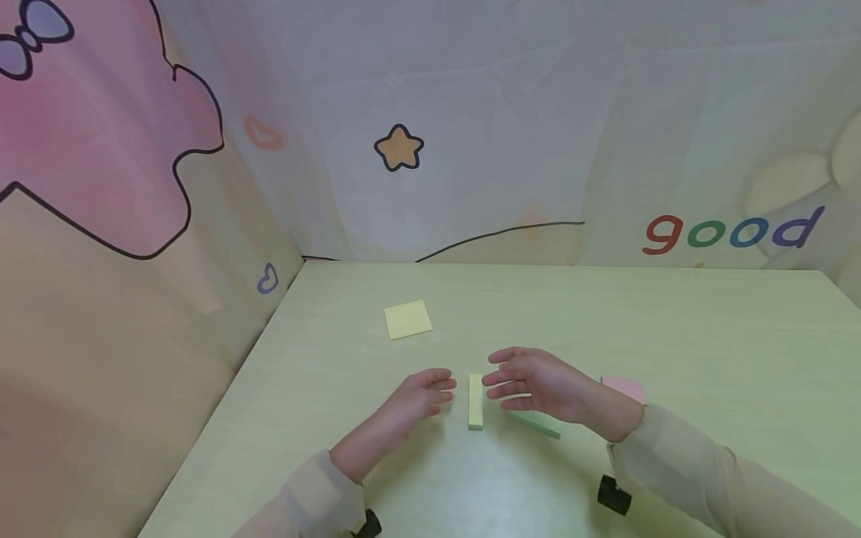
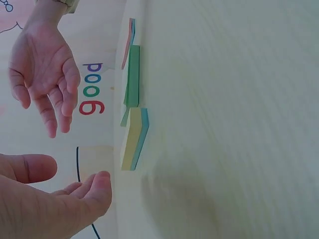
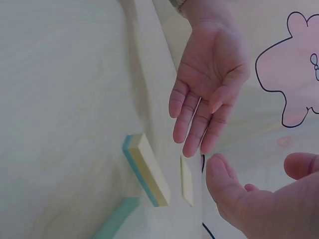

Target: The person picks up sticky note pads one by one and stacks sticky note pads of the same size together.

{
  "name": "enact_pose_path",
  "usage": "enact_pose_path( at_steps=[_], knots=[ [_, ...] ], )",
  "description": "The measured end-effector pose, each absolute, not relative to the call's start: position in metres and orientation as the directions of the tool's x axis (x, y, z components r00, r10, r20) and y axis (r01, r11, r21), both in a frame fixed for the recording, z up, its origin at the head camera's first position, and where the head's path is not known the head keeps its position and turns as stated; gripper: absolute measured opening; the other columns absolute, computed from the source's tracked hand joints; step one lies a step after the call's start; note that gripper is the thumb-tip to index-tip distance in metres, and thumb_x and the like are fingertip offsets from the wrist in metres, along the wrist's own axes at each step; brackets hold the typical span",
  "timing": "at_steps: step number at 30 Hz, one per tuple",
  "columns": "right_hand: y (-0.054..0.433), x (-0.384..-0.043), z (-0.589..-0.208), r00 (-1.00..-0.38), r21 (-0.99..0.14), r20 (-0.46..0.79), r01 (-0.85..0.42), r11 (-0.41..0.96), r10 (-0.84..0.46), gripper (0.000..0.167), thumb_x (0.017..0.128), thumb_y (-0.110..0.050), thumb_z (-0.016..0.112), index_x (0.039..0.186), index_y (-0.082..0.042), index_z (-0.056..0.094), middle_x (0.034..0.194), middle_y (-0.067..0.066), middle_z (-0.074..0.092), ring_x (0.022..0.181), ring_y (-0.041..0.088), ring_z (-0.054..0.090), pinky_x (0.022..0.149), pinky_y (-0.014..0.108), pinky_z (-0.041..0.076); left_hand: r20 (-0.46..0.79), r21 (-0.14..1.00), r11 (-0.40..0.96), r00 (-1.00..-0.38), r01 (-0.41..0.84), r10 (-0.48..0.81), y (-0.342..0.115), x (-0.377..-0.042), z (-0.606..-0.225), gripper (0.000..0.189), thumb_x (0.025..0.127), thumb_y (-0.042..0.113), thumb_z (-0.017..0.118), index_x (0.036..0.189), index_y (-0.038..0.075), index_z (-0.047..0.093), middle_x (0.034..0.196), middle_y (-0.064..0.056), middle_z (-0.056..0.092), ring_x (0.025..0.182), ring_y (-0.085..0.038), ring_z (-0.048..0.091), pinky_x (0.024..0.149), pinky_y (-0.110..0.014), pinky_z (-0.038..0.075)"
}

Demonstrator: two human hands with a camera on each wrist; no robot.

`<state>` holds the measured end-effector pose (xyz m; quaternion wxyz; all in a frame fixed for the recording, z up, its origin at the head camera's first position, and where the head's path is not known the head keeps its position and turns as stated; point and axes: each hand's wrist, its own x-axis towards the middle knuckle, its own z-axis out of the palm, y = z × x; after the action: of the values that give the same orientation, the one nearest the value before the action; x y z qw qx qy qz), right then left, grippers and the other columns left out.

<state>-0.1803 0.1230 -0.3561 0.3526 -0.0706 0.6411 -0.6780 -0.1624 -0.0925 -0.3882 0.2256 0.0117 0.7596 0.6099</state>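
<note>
Yellow-and-blue oblong block point(image 2: 135, 140), bare hands point(image 1: 425, 394) point(image 1: 538, 382)

Screened-off indoor corner — cartoon-printed cloth backdrop point(image 1: 471, 90), "good" lettering point(image 1: 733, 232), pale table point(image 1: 673, 321)

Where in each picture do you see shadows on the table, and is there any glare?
Head: soft shadows near both sleeves, faint sheen low on the table; left wrist: blurred shadow below right of the yellow block; right wrist: soft dark band near the top, no strong glare.
</note>
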Motion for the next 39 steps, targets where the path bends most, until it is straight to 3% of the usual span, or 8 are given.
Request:
enact_pose_path(
  at_steps=[9,16,22,29,39],
  knots=[
    [0.109,-0.196,-0.35,-0.79,-0.933,-0.34,0.352,0.076,-0.509,0.042,0.088,-0.014,0.044,0.126,0.001,0.032,0.11,0.009,0.053,0.096,0.019,0.057,0.088,0.034,0.045,-0.257,0.96,0.166,-0.948,-0.227,0.188,-0.099,-0.173,-0.384,0.045,0.088,0.003,0.04,0.13,-0.008,0.032,0.133,-0.024,0.04,0.123,-0.035,0.038,0.102,-0.046,0.031],
    [0.096,-0.205,-0.352,-0.818,-0.945,-0.317,0.317,0.084,-0.48,0.043,0.088,-0.013,0.042,0.127,0.003,0.032,0.119,0.015,0.047,0.104,0.025,0.051,0.09,0.032,0.042,-0.205,0.975,0.113,-0.972,-0.192,0.117,-0.104,-0.181,-0.387,0.046,0.085,-0.003,0.037,0.13,-0.009,0.03,0.134,-0.025,0.036,0.126,-0.037,0.032,0.103,-0.047,0.028],
    [0.086,-0.214,-0.356,-0.833,-0.948,-0.31,0.308,0.08,-0.459,0.043,0.089,-0.012,0.041,0.128,0.003,0.031,0.122,0.018,0.045,0.118,0.035,0.042,0.098,0.039,0.036,-0.2,0.976,0.094,-0.978,-0.194,0.061,-0.108,-0.187,-0.387,0.048,0.084,-0.004,0.036,0.131,-0.01,0.03,0.136,-0.026,0.033,0.127,-0.037,0.03,0.103,-0.047,0.027],
    [0.073,-0.225,-0.361,-0.851,-0.946,-0.312,0.318,0.058,-0.423,0.042,0.089,-0.01,0.039,0.128,0.003,0.03,0.123,0.017,0.043,0.122,0.037,0.037,0.101,0.041,0.033,-0.225,0.971,0.083,-0.974,-0.223,0.014,-0.114,-0.195,-0.39,0.05,0.083,-0.003,0.037,0.132,-0.008,0.028,0.138,-0.025,0.029,0.128,-0.037,0.027,0.105,-0.046,0.024],
    [0.062,-0.236,-0.367,-0.852,-0.944,-0.31,0.33,0.028,-0.422,0.048,0.088,-0.007,0.039,0.132,0.005,0.023,0.141,0.023,0.021,0.129,0.038,0.024,0.107,0.046,0.021,-0.284,0.955,0.077,-0.958,-0.286,-0.04,-0.121,-0.205,-0.392,0.053,0.083,0.001,0.038,0.135,-0.004,0.026,0.142,-0.02,0.024,0.129,-0.04,0.023,0.106,-0.051,0.017]
  ],
)
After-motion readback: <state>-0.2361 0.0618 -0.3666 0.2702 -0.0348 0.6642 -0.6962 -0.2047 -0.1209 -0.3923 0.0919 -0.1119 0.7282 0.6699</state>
